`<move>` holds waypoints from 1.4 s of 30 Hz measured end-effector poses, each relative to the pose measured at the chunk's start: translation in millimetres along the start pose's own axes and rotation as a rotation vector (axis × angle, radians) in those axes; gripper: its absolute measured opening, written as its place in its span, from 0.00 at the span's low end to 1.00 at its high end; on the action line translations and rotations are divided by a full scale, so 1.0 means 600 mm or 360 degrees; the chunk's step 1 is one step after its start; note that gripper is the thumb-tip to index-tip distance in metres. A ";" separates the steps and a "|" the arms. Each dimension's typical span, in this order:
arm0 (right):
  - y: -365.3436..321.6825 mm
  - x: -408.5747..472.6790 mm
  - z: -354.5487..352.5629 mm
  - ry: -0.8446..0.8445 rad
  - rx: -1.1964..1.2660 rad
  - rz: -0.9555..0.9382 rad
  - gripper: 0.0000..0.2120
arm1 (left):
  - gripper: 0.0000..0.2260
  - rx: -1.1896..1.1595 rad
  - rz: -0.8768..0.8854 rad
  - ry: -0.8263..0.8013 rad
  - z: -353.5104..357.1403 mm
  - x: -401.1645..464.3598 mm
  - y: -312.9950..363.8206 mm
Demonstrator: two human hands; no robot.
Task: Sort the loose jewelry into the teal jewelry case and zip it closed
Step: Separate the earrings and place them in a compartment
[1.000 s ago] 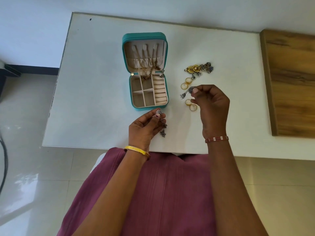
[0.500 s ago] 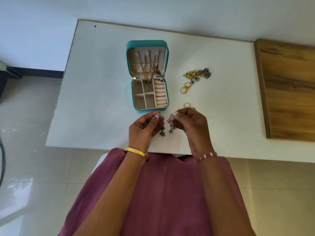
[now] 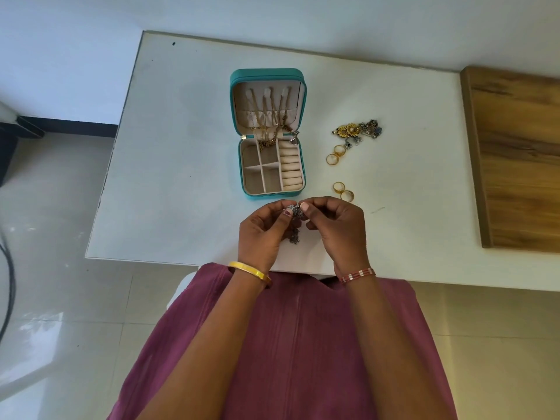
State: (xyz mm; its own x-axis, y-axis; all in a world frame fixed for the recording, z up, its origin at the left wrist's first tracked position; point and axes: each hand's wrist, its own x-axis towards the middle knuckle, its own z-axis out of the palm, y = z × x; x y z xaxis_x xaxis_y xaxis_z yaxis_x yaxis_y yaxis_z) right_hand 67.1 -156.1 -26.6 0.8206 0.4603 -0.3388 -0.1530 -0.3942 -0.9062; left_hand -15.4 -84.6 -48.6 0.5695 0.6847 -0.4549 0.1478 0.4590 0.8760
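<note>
I had both hands just in front of the case [image 3: 268, 74], over the near edge of the counter [image 3: 181, 165]. My left hand [image 3: 262, 230] and right hand [image 3: 336, 225] met at the fingertips, each pinching the top of the silver earrings [image 3: 295, 212]; the dangling parts hung below the pinch, between my palms. Whether the two tops were hooked together or only pressed side by side, I could not tell.

I judged those earrings light, stiff at the studded top and loose below, with small drops that could swing and snag on each other. The safest hold looked to be where I already had them, at the top, letting the drops hang free. They seemed small enough to slip from a careless pinch, so I reckoned a firm fingertip hold was called for.

The case lay open, lid flat behind the tray. In the lid I counted three hooks with gold chains [image 3: 269, 122] draped from them, spilling toward the hinge. The tray showed four square pockets on its left and a bank of ring rolls on its right, none filled that I could see.

Right of the case I counted four gold rings: two rings [image 3: 335, 154] level with the tray's far half, and two near rings [image 3: 343, 191] by its front corner. Beyond them sat one tangled cluster [image 3: 357, 131] of gold and grey pieces, too knotted to count.
</note>
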 end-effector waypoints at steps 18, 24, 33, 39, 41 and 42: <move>-0.022 -0.012 0.008 -0.0189 -0.0336 -0.0225 0.04 | 0.09 0.0262 0.0116 0.0175 -0.008 -0.020 0.015; -0.067 -0.022 0.024 -0.0179 -0.0391 -0.0355 0.04 | 0.08 0.0130 0.0198 0.0224 -0.026 -0.026 0.052; -0.139 0.017 0.064 -0.0096 -0.0450 -0.0585 0.05 | 0.07 0.0015 0.0303 0.0227 -0.041 0.021 0.132; -0.122 0.050 0.088 -0.0118 -0.0557 -0.0525 0.06 | 0.10 0.0046 0.0142 0.0203 -0.055 0.056 0.126; -0.109 0.057 0.095 -0.0135 -0.0590 -0.0474 0.06 | 0.10 0.0097 0.0102 0.0207 -0.061 0.064 0.119; -0.103 0.060 0.098 -0.0146 -0.0604 -0.0452 0.07 | 0.10 0.0137 0.0089 0.0209 -0.064 0.067 0.117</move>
State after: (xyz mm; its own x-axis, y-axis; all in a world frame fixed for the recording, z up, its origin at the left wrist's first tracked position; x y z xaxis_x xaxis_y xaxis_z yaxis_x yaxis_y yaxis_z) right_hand 73.8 -68.5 2.5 0.7462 0.6533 -0.1278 0.2958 -0.4974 -0.8155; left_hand -13.0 -3.0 -11.8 0.4692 0.7784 -0.4171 0.1909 0.3717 0.9085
